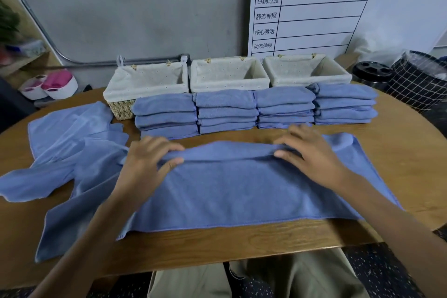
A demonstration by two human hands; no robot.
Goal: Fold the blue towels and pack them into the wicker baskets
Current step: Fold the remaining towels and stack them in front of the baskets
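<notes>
A blue towel (232, 189) lies spread across the wooden table (217, 247) in front of me. My left hand (150, 159) pinches its far edge on the left side. My right hand (312, 152) pinches the same raised edge on the right. Behind the towel stand several stacks of folded blue towels (254, 109) in a row. Three wicker baskets with white cloth liners sit along the back: the left basket (145, 84), the middle basket (229, 75) and the right basket (307, 70). All three look empty. Loose unfolded blue towels (72, 152) lie heaped at the left.
A black checked bin (418, 80) and a black round holder (372, 74) stand at the table's back right. A white board with a printed chart (314, 7) leans on the wall. White and pink containers (50, 84) sit beyond the left edge.
</notes>
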